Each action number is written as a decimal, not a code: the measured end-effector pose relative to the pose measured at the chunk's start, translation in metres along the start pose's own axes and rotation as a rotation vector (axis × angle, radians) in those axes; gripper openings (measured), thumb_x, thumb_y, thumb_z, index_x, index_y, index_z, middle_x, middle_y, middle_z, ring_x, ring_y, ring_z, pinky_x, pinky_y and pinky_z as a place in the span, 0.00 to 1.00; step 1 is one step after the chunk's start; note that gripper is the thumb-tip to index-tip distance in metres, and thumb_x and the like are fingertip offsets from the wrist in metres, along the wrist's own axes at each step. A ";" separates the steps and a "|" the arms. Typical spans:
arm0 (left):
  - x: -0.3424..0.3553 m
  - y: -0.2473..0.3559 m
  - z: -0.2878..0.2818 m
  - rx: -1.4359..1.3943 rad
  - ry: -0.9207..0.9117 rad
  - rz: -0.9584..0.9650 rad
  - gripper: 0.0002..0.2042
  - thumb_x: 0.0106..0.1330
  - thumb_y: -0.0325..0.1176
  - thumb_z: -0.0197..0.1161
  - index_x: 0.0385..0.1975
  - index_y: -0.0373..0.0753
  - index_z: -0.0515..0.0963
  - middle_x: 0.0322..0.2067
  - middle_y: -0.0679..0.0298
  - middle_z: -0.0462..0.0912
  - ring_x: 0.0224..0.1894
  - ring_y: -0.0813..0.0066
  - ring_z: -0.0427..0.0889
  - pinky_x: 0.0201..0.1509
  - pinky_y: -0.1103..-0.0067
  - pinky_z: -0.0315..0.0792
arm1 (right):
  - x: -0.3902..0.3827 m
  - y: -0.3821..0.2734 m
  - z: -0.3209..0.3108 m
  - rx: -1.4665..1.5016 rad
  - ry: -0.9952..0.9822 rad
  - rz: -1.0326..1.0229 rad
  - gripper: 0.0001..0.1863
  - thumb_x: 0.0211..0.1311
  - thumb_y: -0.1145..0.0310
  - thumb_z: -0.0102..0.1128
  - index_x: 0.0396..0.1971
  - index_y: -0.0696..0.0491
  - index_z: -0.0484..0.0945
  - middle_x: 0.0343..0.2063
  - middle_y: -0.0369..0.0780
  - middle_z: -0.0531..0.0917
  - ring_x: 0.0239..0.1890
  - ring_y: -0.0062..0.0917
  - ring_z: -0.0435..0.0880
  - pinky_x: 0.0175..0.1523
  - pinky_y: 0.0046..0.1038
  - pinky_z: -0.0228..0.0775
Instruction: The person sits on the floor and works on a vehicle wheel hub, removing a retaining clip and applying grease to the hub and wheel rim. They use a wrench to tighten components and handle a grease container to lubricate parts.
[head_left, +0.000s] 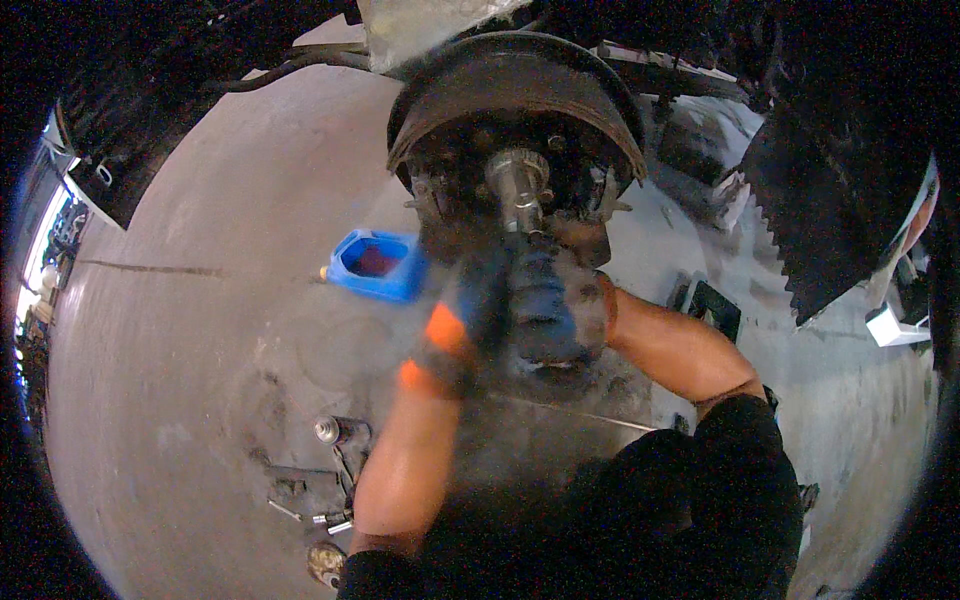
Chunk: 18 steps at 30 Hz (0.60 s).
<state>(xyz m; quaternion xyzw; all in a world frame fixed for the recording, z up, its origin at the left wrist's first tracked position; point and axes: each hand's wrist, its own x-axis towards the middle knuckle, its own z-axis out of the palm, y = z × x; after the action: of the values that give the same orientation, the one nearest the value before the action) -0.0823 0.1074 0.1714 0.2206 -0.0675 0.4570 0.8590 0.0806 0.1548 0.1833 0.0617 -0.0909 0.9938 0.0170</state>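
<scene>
A brake assembly with curved brake shoes (520, 105) stands ahead of me, and a bare metal axle spindle (517, 180) sticks out of its middle toward me. Both my hands wear dark blue-and-black gloves with orange cuffs. At the near end of the spindle, my right hand (555, 305) has its fingers curled closed, and whatever is in them is hidden. Close against it on the left is my left hand (480, 295), too smeared by motion for its fingers to be made out.
A blue cut-open jug (385, 265) with reddish fluid sits on the concrete floor left of the spindle. Nearer me on the left lie a spray can (340, 431), sockets (335, 522) and a round tin (325, 563). Dark vehicle parts hang overhead; a mud flap (820, 200) is at right.
</scene>
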 end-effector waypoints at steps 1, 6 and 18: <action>-0.003 -0.002 -0.003 0.065 0.020 -0.003 0.17 0.64 0.49 0.60 0.44 0.44 0.73 0.28 0.70 0.74 0.28 0.78 0.73 0.29 0.80 0.70 | -0.002 -0.007 -0.013 -0.033 -0.012 0.002 0.12 0.65 0.58 0.46 0.22 0.41 0.70 0.19 0.30 0.70 0.20 0.20 0.69 0.27 0.30 0.64; -0.018 -0.011 0.025 0.892 0.372 -0.072 0.14 0.67 0.37 0.58 0.48 0.37 0.74 0.36 0.63 0.80 0.37 0.73 0.79 0.36 0.77 0.77 | -0.027 0.028 -0.041 -0.617 0.474 -0.135 0.09 0.64 0.60 0.48 0.26 0.42 0.72 0.24 0.31 0.73 0.29 0.21 0.74 0.38 0.27 0.68; -0.029 -0.007 -0.039 1.308 0.282 0.039 0.14 0.68 0.30 0.54 0.51 0.36 0.74 0.41 0.60 0.81 0.43 0.69 0.78 0.44 0.76 0.75 | -0.023 0.023 -0.116 -0.087 0.105 0.269 0.08 0.63 0.58 0.50 0.32 0.44 0.76 0.31 0.32 0.78 0.35 0.24 0.77 0.45 0.29 0.70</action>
<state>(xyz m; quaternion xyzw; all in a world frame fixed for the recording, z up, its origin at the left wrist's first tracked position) -0.0963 0.0995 0.1254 0.6330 0.3323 0.4436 0.5406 0.0881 0.1528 0.0635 -0.0038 -0.1405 0.9841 -0.1089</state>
